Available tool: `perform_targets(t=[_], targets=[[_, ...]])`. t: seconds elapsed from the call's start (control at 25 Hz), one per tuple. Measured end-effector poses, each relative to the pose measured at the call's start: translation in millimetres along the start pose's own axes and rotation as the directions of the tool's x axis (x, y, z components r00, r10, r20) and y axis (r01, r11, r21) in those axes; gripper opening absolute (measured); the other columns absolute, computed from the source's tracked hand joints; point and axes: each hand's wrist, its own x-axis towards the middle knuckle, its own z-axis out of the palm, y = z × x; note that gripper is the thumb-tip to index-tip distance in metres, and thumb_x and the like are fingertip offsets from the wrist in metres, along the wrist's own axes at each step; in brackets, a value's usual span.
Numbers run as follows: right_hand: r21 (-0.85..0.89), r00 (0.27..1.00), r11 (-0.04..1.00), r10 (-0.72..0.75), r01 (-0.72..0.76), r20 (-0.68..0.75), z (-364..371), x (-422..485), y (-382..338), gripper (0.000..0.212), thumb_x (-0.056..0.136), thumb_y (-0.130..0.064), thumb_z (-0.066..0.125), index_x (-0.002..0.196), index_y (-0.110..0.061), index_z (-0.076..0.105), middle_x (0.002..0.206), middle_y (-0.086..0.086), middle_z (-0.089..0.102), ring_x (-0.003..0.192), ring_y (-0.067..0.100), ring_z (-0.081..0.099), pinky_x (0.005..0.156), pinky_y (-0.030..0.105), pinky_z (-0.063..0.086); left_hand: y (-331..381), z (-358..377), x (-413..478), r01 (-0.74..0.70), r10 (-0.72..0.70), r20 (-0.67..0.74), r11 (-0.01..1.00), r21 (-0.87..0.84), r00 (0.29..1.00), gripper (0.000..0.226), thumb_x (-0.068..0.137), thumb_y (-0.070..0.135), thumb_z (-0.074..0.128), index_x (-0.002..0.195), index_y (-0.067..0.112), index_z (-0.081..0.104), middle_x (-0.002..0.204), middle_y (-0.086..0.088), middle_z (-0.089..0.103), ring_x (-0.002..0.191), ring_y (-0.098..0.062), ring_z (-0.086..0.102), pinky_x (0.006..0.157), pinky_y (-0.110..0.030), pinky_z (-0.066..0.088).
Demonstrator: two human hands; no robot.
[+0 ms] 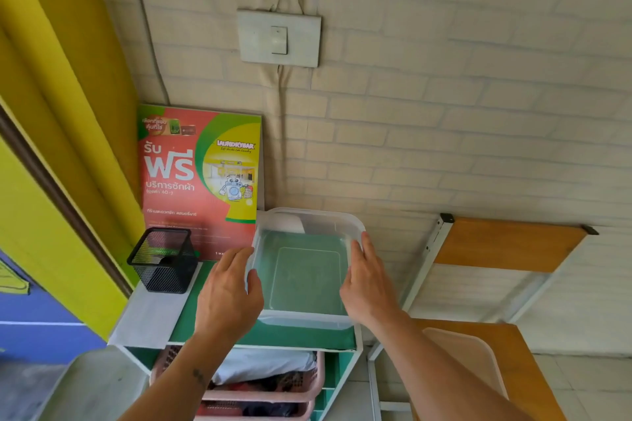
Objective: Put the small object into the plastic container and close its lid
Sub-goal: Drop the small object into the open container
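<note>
A clear square plastic container [304,270] sits on the green top of a white shelf unit [301,335]. Its clear lid appears to lie on top of it. My left hand [227,294] presses the container's left side, with the thumb over the rim. On the right side, my right hand [367,280] holds the rim with its fingers laid along the edge. No small object shows inside or beside the container.
A black mesh pen holder [162,260] stands at the shelf's left. A red and green poster [201,178] leans on the brick wall behind. Pink baskets [260,383] fill the shelf below. A wooden chair [496,284] with a beige tray [468,359] stands right.
</note>
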Motion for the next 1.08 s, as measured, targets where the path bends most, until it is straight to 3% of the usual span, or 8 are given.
perform_targets(t=[0.12, 0.2, 0.32, 0.44, 0.76, 0.88, 1.0, 1.08], targets=[[-0.034, 1.000, 0.999, 0.010, -0.010, -0.002, 1, 1, -1, 0.072, 0.094, 0.000, 0.049, 0.156, -0.015, 0.016, 0.166, 0.002, -0.006, 0.147, 0.026, 0.023, 0.112, 0.036, 0.038, -16, -8, -8, 0.169, -0.173, -0.038, 0.982, -0.086, 0.984, 0.034, 0.090, 0.009, 0.049, 0.122, 0.009, 0.063, 0.121, -0.010, 0.064, 0.103, -0.033, 0.062, 0.083, -0.043, 0.052], [-0.053, 1.000, 0.998, 0.022, -0.022, 0.001, 2, 3, 1, 0.073, 0.092, 0.002, 0.048, 0.156, -0.014, 0.017, 0.166, 0.002, -0.006, 0.148, 0.028, 0.022, 0.114, 0.040, 0.036, -31, -10, -11, 0.235, -0.235, 0.050, 0.972, 0.006, 0.971, 0.042, 0.087, 0.007, 0.049, 0.126, 0.010, 0.061, 0.127, -0.012, 0.062, 0.110, -0.035, 0.060, 0.089, -0.045, 0.051], [-0.093, 1.000, 0.996, 0.005, -0.006, -0.007, 5, 4, 3, 0.069, 0.092, 0.002, 0.047, 0.154, -0.012, 0.022, 0.167, 0.003, -0.002, 0.146, 0.030, 0.027, 0.110, 0.042, 0.040, -49, -9, -13, 0.185, -0.216, 0.213, 0.970, 0.159, 0.953, 0.051, 0.080, 0.014, 0.053, 0.131, 0.014, 0.058, 0.129, -0.007, 0.059, 0.113, -0.032, 0.056, 0.094, -0.044, 0.050], [-0.121, 1.000, 0.993, 0.009, -0.008, 0.007, 4, 5, 3, 0.066, 0.091, 0.003, 0.050, 0.151, -0.012, 0.027, 0.166, 0.003, -0.002, 0.139, 0.032, 0.037, 0.097, 0.043, 0.050, -55, -6, -13, 0.098, -0.176, 0.293, 0.960, 0.262, 0.940, 0.049, 0.080, 0.026, 0.057, 0.129, 0.019, 0.057, 0.127, -0.001, 0.054, 0.114, -0.026, 0.049, 0.097, -0.042, 0.048], [-0.136, 0.998, 0.990, 0.033, -0.025, 0.055, 3, 7, 4, 0.074, 0.090, 0.003, 0.052, 0.154, -0.016, 0.023, 0.166, 0.001, -0.007, 0.140, 0.032, 0.037, 0.098, 0.043, 0.050, -58, -11, -3, 0.120, -0.232, 0.354, 0.943, 0.312, 0.906, 0.037, 0.078, 0.008, 0.059, 0.114, 0.015, 0.054, 0.111, -0.008, 0.053, 0.097, -0.028, 0.055, 0.079, -0.039, 0.053], [-0.121, 0.996, 0.992, 0.039, -0.029, 0.081, 2, 8, 3, 0.074, 0.089, 0.004, 0.053, 0.155, -0.015, 0.023, 0.166, 0.001, -0.010, 0.141, 0.032, 0.036, 0.099, 0.042, 0.050, -54, -17, 2, 0.235, -0.310, 0.320, 0.939, 0.252, 0.895, 0.039, 0.075, 0.009, 0.058, 0.114, 0.014, 0.060, 0.111, -0.009, 0.059, 0.094, -0.027, 0.058, 0.079, -0.038, 0.054], [-0.115, 0.995, 0.993, 0.045, -0.035, 0.090, 2, 8, 3, 0.074, 0.089, 0.002, 0.054, 0.155, -0.015, 0.025, 0.166, 0.001, -0.013, 0.140, 0.031, 0.038, 0.097, 0.040, 0.051, -34, -29, 10, 0.370, -0.383, 0.181, 0.923, 0.102, 0.906, 0.037, 0.078, 0.010, 0.055, 0.113, 0.012, 0.066, 0.110, -0.010, 0.066, 0.094, -0.029, 0.060, 0.079, -0.035, 0.051], [-0.108, 0.996, 0.994, 0.042, -0.033, 0.081, 1, 7, 3, 0.074, 0.089, 0.001, 0.056, 0.154, -0.017, 0.026, 0.166, 0.000, -0.012, 0.138, 0.030, 0.042, 0.094, 0.039, 0.054, -15, -39, 17, 0.376, -0.374, 0.079, 0.926, -0.017, 0.924, 0.028, 0.080, 0.009, 0.053, 0.103, 0.011, 0.069, 0.102, -0.010, 0.070, 0.083, -0.028, 0.059, 0.075, -0.035, 0.052]])
